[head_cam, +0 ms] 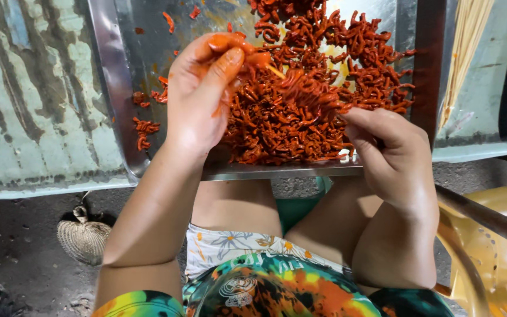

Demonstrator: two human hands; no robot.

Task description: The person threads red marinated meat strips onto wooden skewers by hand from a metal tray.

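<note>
Head view is looking down on a steel tray (pixel 112 88) that is resting on a worn pale green tabletop (pixel 30 117), and everything else is sitting around that tray. Over the tray's near half, the left hand (pixel 203 94) is pinching sauce-coated red meat strips (pixel 253 58) between thumb and fingertips, its fingers closed on them at the tip of a thin wooden skewer (pixel 276 71). The right hand (pixel 388 152) is hovering over the tray's near right corner, curled shut around the skewer's loaded end, where threaded meat (pixel 309 91) is bunching up. A heap of marinated strips (pixel 300 129) is filling the middle of the tray. Right of the tray, a bundle of bare skewers (pixel 465 53) is lying on the tabletop. Below the tray's left corner, a woven fan (pixel 83 238) is lying on the floor.
</note>
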